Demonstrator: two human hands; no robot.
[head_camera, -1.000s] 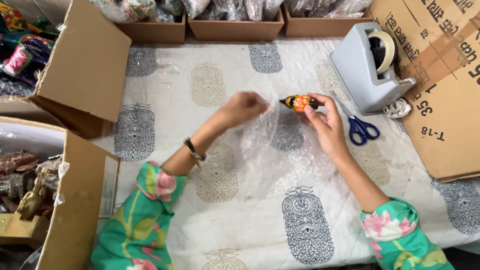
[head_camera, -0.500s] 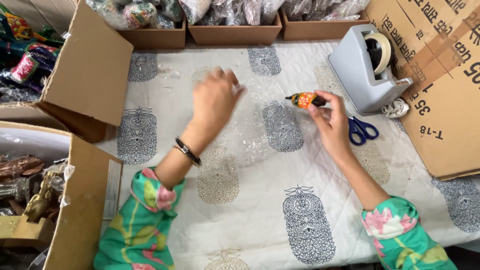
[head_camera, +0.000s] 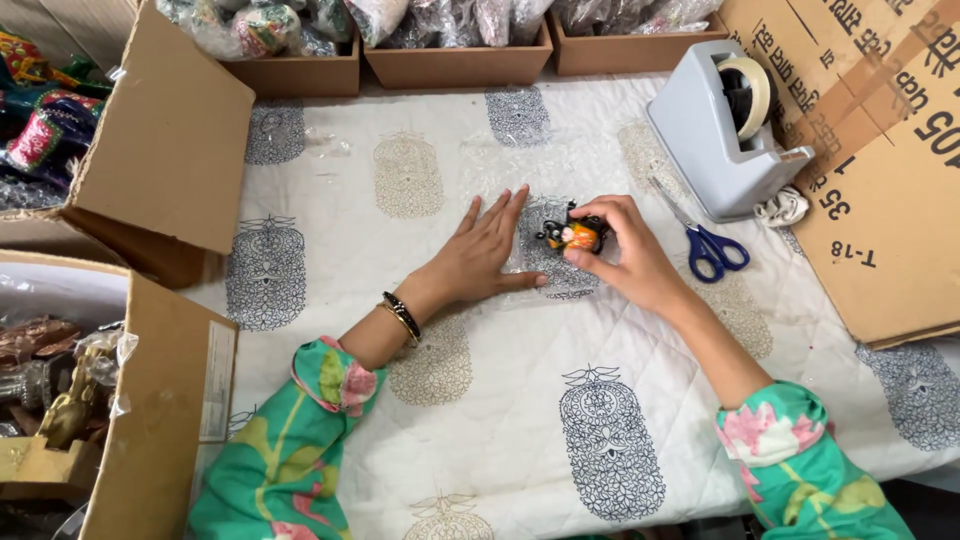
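Orange-and-black, the small painted figurine (head_camera: 572, 236) is being pinched in the right hand (head_camera: 630, 262) fingers over a clear bubble-wrap sheet (head_camera: 520, 175), which the left hand (head_camera: 478, 258) is pressing flat, fingers spread, on the block-printed white quilted desk (head_camera: 520, 400); judging so, wrapping is just starting, needing the figurine laid down squarely.

1. I see my left hand (head_camera: 482, 255) bare, with no rings that I can make out on the fingers (head_camera: 500, 212).
2. A dark bracelet (head_camera: 402, 317) with a thin gold edge circles my left wrist.
3. My left sleeve (head_camera: 300, 440) is bright green with pink and yellow flowers, ending at a rounded cuff short of the wrist.
4. My right hand (head_camera: 630, 260) is bare too, wrist unadorned.
5. My right sleeve (head_camera: 810, 470) is the same green print, with large pink blossoms near its cuff.
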